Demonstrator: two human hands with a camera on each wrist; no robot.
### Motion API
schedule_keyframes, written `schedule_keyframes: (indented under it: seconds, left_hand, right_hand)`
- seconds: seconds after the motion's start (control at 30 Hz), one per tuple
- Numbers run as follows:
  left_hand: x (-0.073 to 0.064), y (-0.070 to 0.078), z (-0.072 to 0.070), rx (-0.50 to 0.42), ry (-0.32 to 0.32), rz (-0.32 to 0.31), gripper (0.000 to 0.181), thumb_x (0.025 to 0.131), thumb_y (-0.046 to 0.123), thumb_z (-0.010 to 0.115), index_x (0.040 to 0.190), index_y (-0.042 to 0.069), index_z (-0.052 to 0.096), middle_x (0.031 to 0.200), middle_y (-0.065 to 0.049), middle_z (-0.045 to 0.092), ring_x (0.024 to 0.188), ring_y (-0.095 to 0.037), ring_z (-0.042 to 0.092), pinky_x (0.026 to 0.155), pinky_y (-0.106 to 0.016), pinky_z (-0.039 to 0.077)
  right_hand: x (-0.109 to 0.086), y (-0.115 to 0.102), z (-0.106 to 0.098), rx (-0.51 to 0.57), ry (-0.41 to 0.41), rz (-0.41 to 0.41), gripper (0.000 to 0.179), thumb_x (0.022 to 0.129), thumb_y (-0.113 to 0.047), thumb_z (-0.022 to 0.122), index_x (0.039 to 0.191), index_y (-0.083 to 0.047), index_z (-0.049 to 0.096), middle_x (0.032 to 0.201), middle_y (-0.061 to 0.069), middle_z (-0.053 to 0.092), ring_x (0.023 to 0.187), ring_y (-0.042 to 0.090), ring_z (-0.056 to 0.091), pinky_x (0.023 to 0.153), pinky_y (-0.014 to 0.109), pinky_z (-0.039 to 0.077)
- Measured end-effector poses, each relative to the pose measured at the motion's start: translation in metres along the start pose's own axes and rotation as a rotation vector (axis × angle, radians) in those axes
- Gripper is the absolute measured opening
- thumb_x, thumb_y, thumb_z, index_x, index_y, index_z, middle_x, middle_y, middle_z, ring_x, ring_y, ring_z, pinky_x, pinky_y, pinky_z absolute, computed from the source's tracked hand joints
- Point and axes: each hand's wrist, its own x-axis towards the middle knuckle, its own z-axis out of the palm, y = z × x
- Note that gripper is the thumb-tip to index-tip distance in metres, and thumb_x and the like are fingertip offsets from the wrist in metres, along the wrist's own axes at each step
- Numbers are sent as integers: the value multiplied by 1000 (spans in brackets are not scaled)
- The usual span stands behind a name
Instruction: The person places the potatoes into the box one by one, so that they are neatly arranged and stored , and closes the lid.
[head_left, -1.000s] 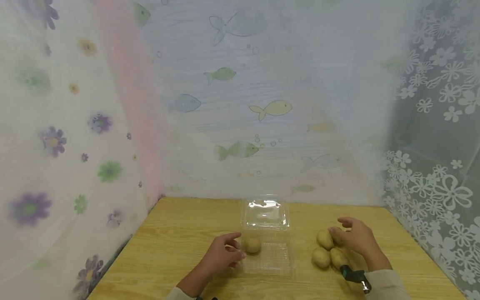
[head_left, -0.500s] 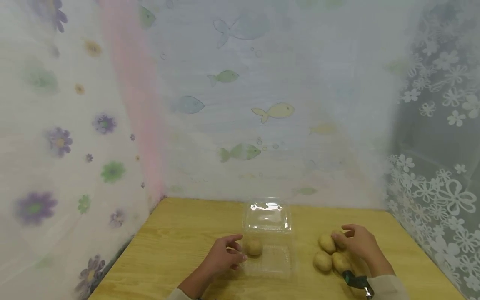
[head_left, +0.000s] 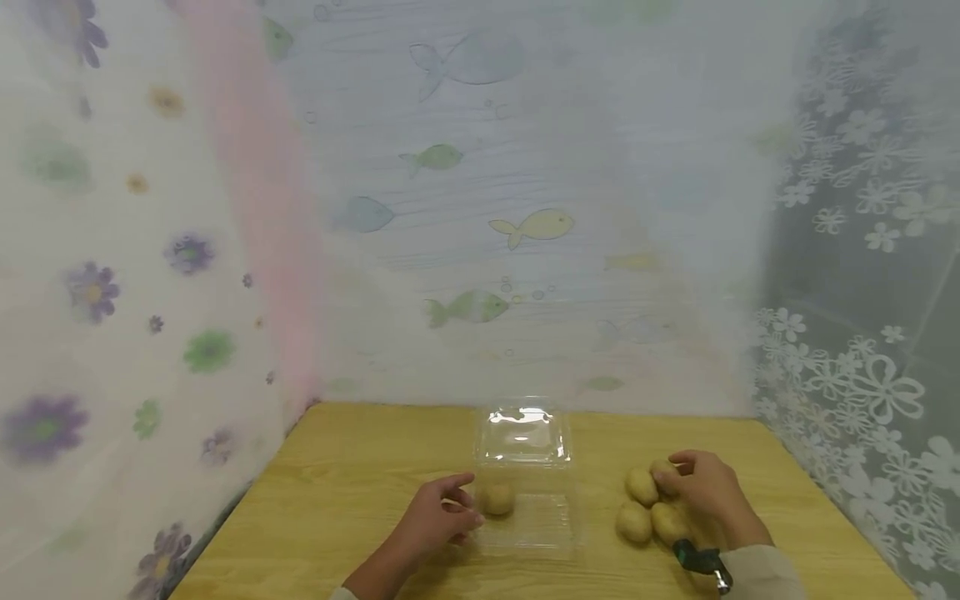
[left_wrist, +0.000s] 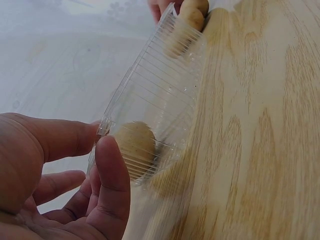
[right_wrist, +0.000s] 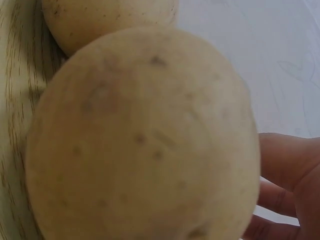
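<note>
Around you hung a fish-printed sheet (head_left: 637,183) behind, a flowered sheet (head_left: 112,225) on your left and a white-blossomed sheet (head_left: 885,375) on your right. Below them lay your wood-grain table (head_left: 360,467), its near edge out of view.

The clear plastic box (head_left: 540,518) sat near the middle of the table, its lid (head_left: 523,435) tipped back toward the far edge, unclosed.

Your left hand (head_left: 431,518) was at the box's left edge; the left wrist view showed two fingertips pinching the clear rim, the other fingers loosely bent. Your right hand (head_left: 711,486) was over toward the table's right edge, fingers and thumb partly spread at the far-right potato (head_left: 661,472). You had contact there, it seemed, but I couldn't tell whether the grip was firm, since another potato blocked the right wrist view.

One boxed potato (head_left: 497,499) lay inside, by the box's left wall. Outside, bunched between box and right edge, were the far-right one, the far-left potato (head_left: 641,485), the near-left potato (head_left: 634,522) and the near-right potato (head_left: 670,525). I'd judge the filling at an early stage: one in, four out.

Smallest was the black fitting (head_left: 697,557) at your right cuff.
</note>
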Motion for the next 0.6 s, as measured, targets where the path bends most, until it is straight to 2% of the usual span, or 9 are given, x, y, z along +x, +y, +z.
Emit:
schedule_keyframes:
  seconds: [0.6]
  left_hand:
    - [1, -2, -3, -5, -9, 1, 73, 88, 4, 79, 152, -5, 45, 112, -17, 57, 86, -19, 70, 64, -35, 63]
  right_hand:
    - [1, 0, 3, -6, -1, 11, 62, 99, -38, 69, 134, 11, 60, 130, 32, 64, 120, 52, 59, 93, 57, 56]
